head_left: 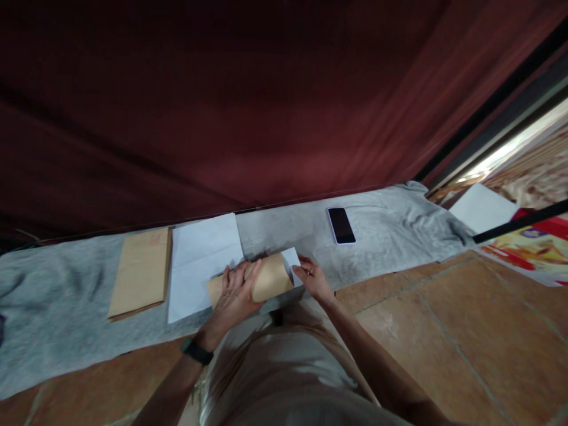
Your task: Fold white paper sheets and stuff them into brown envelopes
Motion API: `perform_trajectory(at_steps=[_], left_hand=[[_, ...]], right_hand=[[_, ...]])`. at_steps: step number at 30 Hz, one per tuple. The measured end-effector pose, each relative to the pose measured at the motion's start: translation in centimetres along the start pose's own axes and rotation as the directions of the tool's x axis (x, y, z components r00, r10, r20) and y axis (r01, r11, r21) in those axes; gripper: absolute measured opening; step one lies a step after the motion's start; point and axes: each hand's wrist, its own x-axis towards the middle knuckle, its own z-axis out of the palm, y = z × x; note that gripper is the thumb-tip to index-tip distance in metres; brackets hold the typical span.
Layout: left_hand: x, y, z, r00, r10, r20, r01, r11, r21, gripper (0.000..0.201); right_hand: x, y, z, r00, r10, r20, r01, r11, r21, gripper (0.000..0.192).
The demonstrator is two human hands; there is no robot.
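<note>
Folded white sheet [293, 260] mostly hidden inside brown envelope [260, 279]; only a corner shows at envelope's right end. Left hand [235, 293] covers envelope's left part. Print on second envelope [141, 272], left of it, too faint to read.

So there's a grey cloth [66, 296] spread over the tile floor [444, 331], dark red curtain [222, 106] at 12 o'clock. Black phone [341, 225] around 1 o'clock, brown envelope stack [141, 273] and white sheet [197, 263] at 9.
</note>
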Motion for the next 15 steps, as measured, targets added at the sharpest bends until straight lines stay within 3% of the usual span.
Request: perform_trajectory(at_steps=[2,7,15], left_hand=[[-0.1,-0.2,0.1,1.0,0.011,-0.001,-0.011,1.0,0.002,0.108],[-0.1,-0.5,0.0,0.999,0.037,0.031,-0.037,0.999,-0.021,0.11],[0.1,0.1,-0.4,0.999,0.04,0.027,-0.039,0.999,-0.02,0.105]], right_hand=[[0.3,-0.1,0.0,0.999,0.02,0.031,-0.02,1.0,0.021,0.026],[0.8,-0.1,-0.8,0.949,0.251,0.193,-0.28,0.95,0.14,0.035],[-0.3,0.3,-0.2,0.968,0.143,0.207,-0.183,0.965,0.187,0.033]])
